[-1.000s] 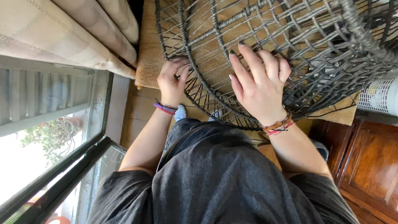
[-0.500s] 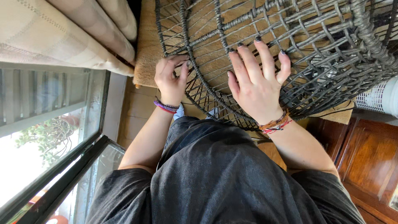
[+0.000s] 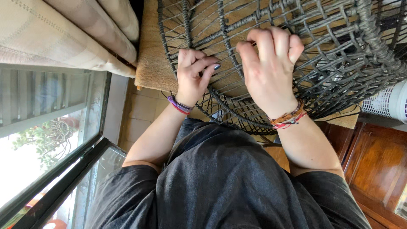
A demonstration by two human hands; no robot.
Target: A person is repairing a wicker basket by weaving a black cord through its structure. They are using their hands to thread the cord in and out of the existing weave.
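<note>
Dark grey woven wicker frame (image 3: 271, 55): open lattice of thin cords crossing thicker wrapped ribs, curved like a round basket or chair shell. Fills the view from 11 to 3 o'clock, its curved lower edge sweeping toward 6. Thick braided rim at 2 o'clock. It lies over a tan fibre mat, visible through the gaps.

I'm in a home, in a living room by the look of it. A pale checked curtain (image 3: 63, 38) hangs beside a dark-framed window (image 3: 55, 169) with greenery outside, there's a woven fibre mat (image 3: 154, 59) on the tiled floor (image 3: 140, 112), warm polished wooden furniture (image 3: 377, 169) at one side, and a white slatted appliance (image 3: 388, 101) beside it.
</note>
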